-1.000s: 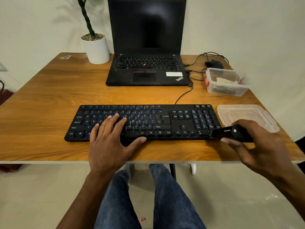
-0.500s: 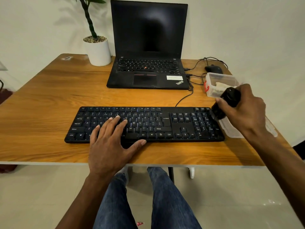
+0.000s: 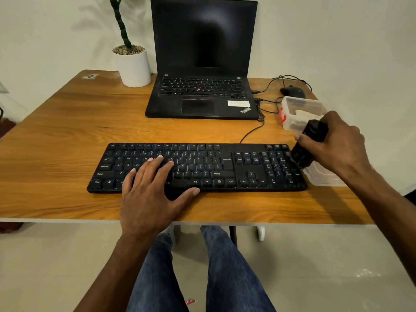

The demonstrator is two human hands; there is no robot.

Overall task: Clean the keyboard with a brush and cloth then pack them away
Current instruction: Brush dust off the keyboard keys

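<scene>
Left hand (image 3: 150, 194) flat, open on keyboard (image 3: 225, 167); right hand (image 3: 337, 143) grips black brush (image 3: 309, 143), probably over numpad.

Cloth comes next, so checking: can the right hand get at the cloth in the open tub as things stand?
Probably not yet. The right hand is shut on the brush, though the tub beside it has no lid and the cloth lies uncovered.

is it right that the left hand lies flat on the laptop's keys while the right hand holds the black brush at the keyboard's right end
Not quite. The head view shows the left hand flat on the black keyboard, not the laptop behind it. The rest holds: the right hand grips the black brush at the keyboard's right end.
</scene>
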